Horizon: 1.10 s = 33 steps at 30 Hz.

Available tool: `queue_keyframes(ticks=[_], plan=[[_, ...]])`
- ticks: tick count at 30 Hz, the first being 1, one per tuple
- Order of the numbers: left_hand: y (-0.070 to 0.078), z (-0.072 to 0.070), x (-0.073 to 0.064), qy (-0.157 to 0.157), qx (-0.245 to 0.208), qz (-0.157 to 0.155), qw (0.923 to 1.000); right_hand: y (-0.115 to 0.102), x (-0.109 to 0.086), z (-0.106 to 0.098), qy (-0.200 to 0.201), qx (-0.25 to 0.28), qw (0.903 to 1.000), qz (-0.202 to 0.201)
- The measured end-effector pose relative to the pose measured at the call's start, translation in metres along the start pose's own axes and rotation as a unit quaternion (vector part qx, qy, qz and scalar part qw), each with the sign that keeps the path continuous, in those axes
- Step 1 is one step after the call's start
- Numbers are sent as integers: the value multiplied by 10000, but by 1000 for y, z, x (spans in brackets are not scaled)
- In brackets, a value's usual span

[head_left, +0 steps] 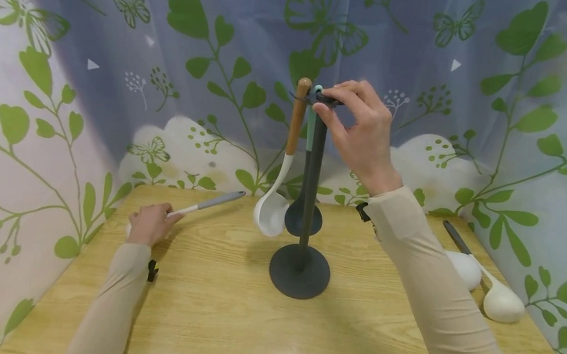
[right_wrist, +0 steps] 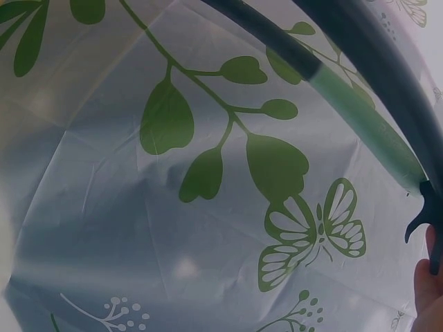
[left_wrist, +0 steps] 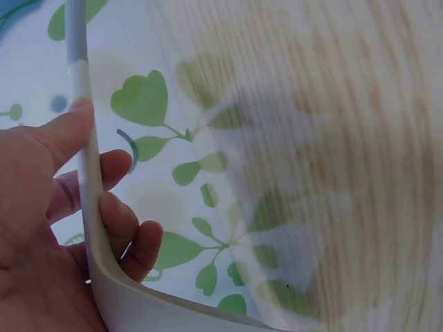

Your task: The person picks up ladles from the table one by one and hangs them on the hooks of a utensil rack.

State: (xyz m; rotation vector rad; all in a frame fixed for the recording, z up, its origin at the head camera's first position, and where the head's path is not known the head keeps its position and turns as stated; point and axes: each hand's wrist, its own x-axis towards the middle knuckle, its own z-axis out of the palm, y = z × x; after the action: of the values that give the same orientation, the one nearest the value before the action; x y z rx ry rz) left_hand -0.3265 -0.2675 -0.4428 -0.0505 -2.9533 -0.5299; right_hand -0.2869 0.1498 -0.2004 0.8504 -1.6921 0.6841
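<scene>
A dark utensil stand (head_left: pixel 316 168) with a round base and hooks at the top stands mid-table. My right hand (head_left: pixel 361 125) pinches its hooked top (right_wrist: pixel 430 211) between thumb and fingers. From the hooks hang a white ladle (head_left: pixel 271 215) with a wooden handle and a dark ladle (head_left: pixel 316 220) with a mint-green handle (right_wrist: pixel 370 124), partly behind the post. Over at the table's left, my left hand (head_left: pixel 150 224) grips the white shaft of another ladle (left_wrist: pixel 90 180). Its grey handle (head_left: pixel 221 198) points right and away; the hand mostly hides its head in the head view.
On the right side of the wooden table (head_left: pixel 200 316) lie a white ladle (head_left: pixel 504 303) with a dark handle and a white round bowl (head_left: pixel 466 270), partly covered by my right sleeve. Patterned curtains (head_left: pixel 255 39) close in the back and both sides.
</scene>
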Motion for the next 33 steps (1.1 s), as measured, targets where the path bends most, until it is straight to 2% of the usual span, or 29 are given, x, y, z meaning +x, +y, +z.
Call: queue_keyframes(ticks=[4,9,13,16,23,30,33], plan=[[1,2,-3,251,-63,66,9996,0,-1,1,69,87,9999,34],[3,6,-4,786,-191,185,9966,0,0,1,116,131,9998,45],[6,7,-4,1089,-263,207,9935,-1,0,1,106,127,9998,54],[10,7,-5,1179,-313,200,9923,-1,0,1,116,152,9998,85],[13,5,-6,1177,-638,167,9909,-2,0,1,156,152,9997,86],[16,8,-4,1454,-1284,461,9799,-1,-1,2,170,148,9997,45],[19,9,-4,1427,-1412,546,9781,0,-2,2,158,104,9998,32]])
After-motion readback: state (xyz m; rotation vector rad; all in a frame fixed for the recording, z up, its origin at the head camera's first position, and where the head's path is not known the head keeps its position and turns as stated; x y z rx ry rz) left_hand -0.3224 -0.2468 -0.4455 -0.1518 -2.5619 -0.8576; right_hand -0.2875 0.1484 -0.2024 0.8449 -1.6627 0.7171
